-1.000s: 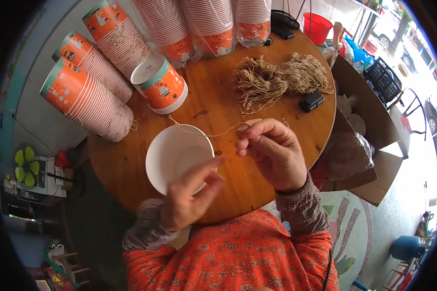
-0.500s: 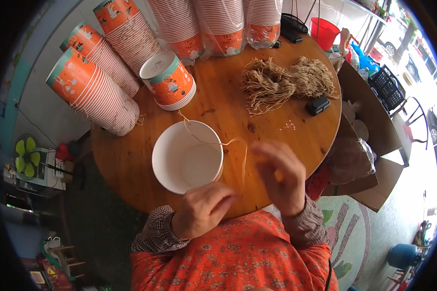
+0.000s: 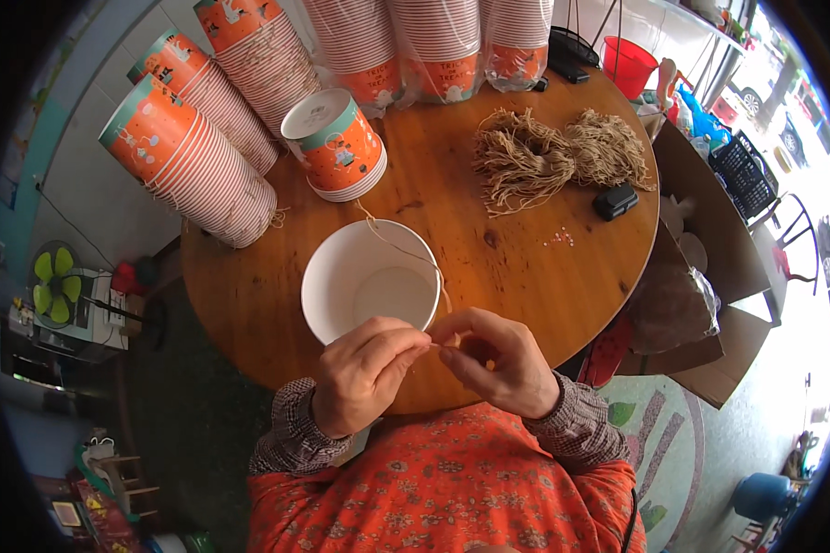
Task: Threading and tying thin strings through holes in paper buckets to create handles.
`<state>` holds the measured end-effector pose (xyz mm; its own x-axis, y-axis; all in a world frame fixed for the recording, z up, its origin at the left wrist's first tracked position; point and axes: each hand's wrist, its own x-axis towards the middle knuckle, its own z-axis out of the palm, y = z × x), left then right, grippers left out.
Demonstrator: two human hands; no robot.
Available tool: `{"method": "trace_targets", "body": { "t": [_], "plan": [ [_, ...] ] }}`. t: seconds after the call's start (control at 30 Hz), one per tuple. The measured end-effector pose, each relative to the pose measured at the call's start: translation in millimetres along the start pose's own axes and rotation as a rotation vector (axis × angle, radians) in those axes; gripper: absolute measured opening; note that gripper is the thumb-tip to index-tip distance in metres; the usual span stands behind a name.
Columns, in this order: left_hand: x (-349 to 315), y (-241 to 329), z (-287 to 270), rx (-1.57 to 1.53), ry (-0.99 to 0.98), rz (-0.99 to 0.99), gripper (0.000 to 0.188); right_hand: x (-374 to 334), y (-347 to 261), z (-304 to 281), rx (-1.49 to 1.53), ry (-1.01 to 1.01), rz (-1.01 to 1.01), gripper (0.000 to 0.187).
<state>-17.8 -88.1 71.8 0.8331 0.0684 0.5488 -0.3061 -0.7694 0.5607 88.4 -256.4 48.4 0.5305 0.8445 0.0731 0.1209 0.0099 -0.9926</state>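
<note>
An open paper tub (image 3: 327, 292), white inside, leans on the table with its mouth turned up toward me. A thin tan cord (image 3: 398, 247) runs from its far rim across the opening and down over its right side toward my hands. At the near right rim, my left hand (image 3: 364, 373) is closed in a pinch on the cord's end. My right hand (image 3: 505, 364) meets it there, thumb and forefinger closed at the same spot. The fingertips hide most of the cord there.
Left are tilted stacks of orange tubs (image 3: 161, 138); behind the open tub stands a short upside-down stack (image 3: 341, 158). Plastic-wrapped stacks (image 3: 443, 55) line the back. At right lie bundles of tan cords (image 3: 563, 157), a black case (image 3: 615, 200) and small pink bits (image 3: 559, 239). Cardboard boxes (image 3: 719, 230) stand beyond the table's edge.
My right hand has come left and down to meet my left hand, and its fingers have closed. The cord's loose loop is now drawn down along the tub's right side. The view has shifted slightly.
</note>
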Motion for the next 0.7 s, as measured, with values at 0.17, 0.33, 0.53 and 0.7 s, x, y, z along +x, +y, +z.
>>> {"method": "trace_targets", "body": {
  "t": [0.17,0.33,0.53,0.7],
  "plan": [
    [-1,1,-1,0.089,-0.031,0.076,0.017,3,-4,5,0.216,0.024,0.107,0.014],
    [-9,-8,1,-0.079,0.038,-0.102,0.013,4,8,7,0.067,0.031,-0.022,0.013],
    [-11,-18,-2,-0.411,0.079,-0.324,0.043,5,6,14,0.269,0.129,0.005,0.008],
    [-11,-20,0,-0.341,-0.010,-0.171,0.037,8,14,16,0.187,0.079,-0.069,0.009]
  ]
}}
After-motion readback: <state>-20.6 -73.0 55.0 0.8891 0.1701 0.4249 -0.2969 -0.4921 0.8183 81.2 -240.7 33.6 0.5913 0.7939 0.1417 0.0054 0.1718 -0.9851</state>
